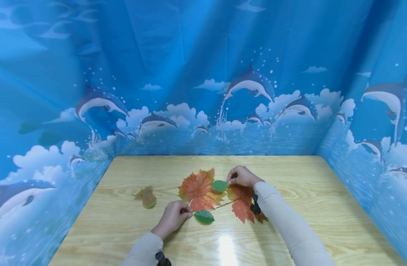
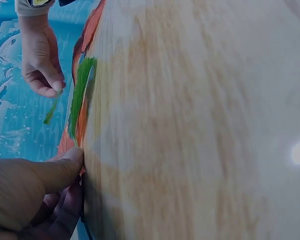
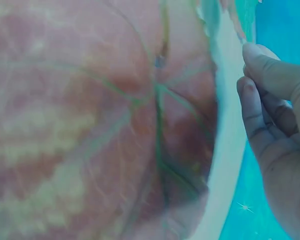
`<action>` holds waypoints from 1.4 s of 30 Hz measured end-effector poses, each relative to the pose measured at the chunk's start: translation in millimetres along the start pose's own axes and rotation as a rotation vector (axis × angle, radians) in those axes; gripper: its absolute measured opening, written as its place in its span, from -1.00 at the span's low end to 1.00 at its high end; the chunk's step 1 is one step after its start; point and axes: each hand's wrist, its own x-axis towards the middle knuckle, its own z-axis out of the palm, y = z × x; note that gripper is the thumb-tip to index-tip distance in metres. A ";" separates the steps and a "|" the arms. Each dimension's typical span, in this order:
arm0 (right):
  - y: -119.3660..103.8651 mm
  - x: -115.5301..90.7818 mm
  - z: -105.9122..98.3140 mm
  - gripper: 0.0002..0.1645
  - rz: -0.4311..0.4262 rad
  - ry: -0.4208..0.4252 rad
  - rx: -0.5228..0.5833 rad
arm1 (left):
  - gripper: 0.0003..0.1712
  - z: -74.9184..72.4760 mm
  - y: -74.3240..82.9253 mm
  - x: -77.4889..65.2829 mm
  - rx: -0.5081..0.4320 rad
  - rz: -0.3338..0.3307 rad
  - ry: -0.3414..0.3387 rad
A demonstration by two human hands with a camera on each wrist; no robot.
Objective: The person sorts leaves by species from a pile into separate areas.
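Note:
Thumb and fingers of my left hand [image 1: 174, 218] pinch the end of a small green leaf [image 1: 204, 217] low over the wooden table; its serrated edge shows in the left wrist view. Another green leaf [image 1: 219, 186] is pinched at its tip by my right hand [image 1: 242, 176], over the orange leaves. A large orange maple-shaped leaf [image 1: 197, 190] lies between the hands. Below my right wrist lies a second orange leaf [image 1: 244, 207], partly hidden by the forearm, its stem pointing left. In the right wrist view its veined surface fills the left side, blurred.
A small heap of brownish-green leaves [image 1: 147, 196] lies on the table's left part. The light wooden table [image 1: 310, 207] shows a bright glare spot near the front. Blue curtains with dolphins [image 1: 177, 74] stand around its back and sides.

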 end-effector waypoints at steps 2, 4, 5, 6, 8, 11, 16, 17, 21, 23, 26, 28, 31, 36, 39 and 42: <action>-1.6 -3.5 -5.5 -0.96 -0.001 0.019 0.009 | -0.87 0.4 0.4 -0.1 -0.003 0.004 0.003; -2.0 -7.7 -11.6 -0.95 -0.005 0.045 0.016 | -0.88 0.6 0.6 -0.1 -0.008 0.005 0.008; -0.7 -9.8 -14.6 -0.95 -0.010 0.060 0.022 | -0.88 0.7 0.6 -0.1 -0.011 0.008 0.011; 0.2 -12.6 -18.0 -0.95 -0.012 0.078 0.021 | -0.89 0.8 0.5 0.0 -0.015 0.011 0.014; 3.1 -19.8 -25.3 -0.95 -0.009 0.115 0.021 | -0.89 1.1 0.4 0.2 -0.020 0.016 0.015; 10.3 -34.6 -35.9 -0.96 0.011 0.176 0.002 | -0.88 1.6 0.0 0.2 -0.018 0.025 0.017; 27.3 -66.2 -51.5 -0.93 0.059 0.296 -0.062 | -0.86 2.1 -0.4 -0.5 -0.014 0.032 0.022; 31.8 -73.3 -54.0 -0.93 0.078 0.322 -0.070 | -0.86 2.1 0.0 -0.7 -0.015 0.029 0.021; 47.8 -105.1 -60.5 -0.89 0.165 0.412 -0.085 | -0.87 2.1 1.3 -0.9 -0.010 0.021 0.015; 54.2 -121.9 -61.5 -0.86 0.211 0.443 -0.086 | -0.88 2.1 1.6 -0.8 -0.005 0.021 0.016; 62.4 -147.1 -60.4 -0.82 0.260 0.473 -0.087 | -0.86 2.2 1.5 -0.5 0.000 0.026 0.029; 67.7 -163.1 -58.5 -0.80 0.289 0.484 -0.090 | -0.85 2.5 0.9 -0.3 0.003 0.029 0.040; 75.6 -185.8 -55.6 -0.79 0.321 0.497 -0.101 | -0.83 3.1 0.3 -0.3 0.008 0.039 0.051; 83.5 -218.4 -45.2 -0.80 0.394 0.471 -0.093 | -0.83 3.5 1.1 -0.1 0.010 0.044 0.051; 84.1 -231.6 -37.8 -0.79 0.444 0.435 -0.072 | -0.82 3.0 1.6 -0.2 0.006 0.033 0.044; 84.1 -239.2 -31.2 -0.80 0.465 0.420 -0.054 | -0.82 2.5 1.5 -0.4 0.003 0.024 0.039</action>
